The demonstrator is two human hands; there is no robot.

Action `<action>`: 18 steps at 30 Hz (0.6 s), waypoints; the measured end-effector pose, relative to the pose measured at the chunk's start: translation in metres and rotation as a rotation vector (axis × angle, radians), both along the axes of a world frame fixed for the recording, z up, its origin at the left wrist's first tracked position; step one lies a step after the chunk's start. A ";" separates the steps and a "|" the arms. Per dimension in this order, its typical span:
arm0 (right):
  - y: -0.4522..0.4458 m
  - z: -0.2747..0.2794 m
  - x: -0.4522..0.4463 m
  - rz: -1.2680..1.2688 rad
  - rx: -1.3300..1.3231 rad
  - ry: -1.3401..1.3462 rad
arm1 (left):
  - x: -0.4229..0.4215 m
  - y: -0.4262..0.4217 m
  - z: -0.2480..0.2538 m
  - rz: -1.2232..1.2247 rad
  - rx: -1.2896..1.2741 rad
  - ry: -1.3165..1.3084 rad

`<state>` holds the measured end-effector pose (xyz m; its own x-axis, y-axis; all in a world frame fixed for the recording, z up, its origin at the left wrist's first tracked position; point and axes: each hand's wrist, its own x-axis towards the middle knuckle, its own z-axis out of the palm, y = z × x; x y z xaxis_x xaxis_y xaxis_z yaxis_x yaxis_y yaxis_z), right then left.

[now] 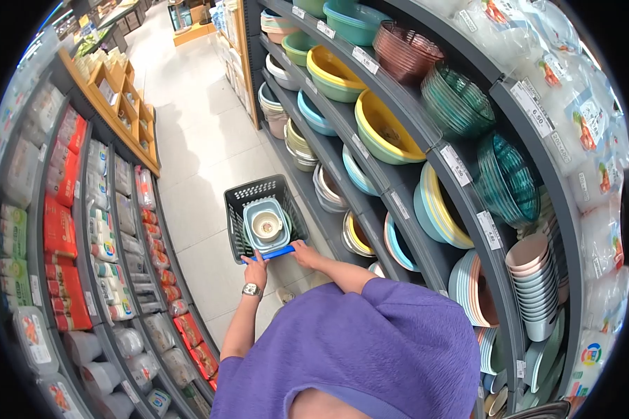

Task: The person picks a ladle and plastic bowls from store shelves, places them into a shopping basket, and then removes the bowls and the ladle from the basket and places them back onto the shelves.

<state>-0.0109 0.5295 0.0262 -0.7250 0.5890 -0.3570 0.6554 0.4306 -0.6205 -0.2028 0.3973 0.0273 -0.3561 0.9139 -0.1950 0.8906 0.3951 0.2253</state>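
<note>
Blue handle (279, 252), long axis 8-to-2, is gripped by left fingers (256, 256) and right fingers (300, 246). Basket (234, 227) is at 12 o'clock; bowl (265, 225) sits inside, 12 o'clock from left fingers, which are nearer.

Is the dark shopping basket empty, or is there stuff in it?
The basket isn't empty: a pale blue tub sits inside, with a small cream bowl in it.

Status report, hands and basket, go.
Left hand at blue handle; right hand grips its other end. Shopping basket carries light-blue basin, cream bowl inside. Shelving flanks both sides.
</note>
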 end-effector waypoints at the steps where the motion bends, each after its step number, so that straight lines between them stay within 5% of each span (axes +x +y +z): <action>1: 0.000 0.003 -0.004 -0.055 0.007 -0.052 | -0.005 0.006 0.002 -0.007 0.009 -0.001; 6: 0.023 -0.004 -0.020 -0.140 -0.140 -0.090 | -0.032 0.030 -0.006 -0.192 -0.012 0.131; 18: 0.098 -0.007 -0.068 -0.129 -0.242 -0.102 | -0.063 0.098 -0.006 -0.042 -0.060 0.175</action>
<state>-0.0792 0.6279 0.0194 -0.6027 0.5624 -0.5661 0.7596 0.1870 -0.6230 -0.2654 0.4954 0.0209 -0.3510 0.9173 -0.1880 0.9302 0.3646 0.0427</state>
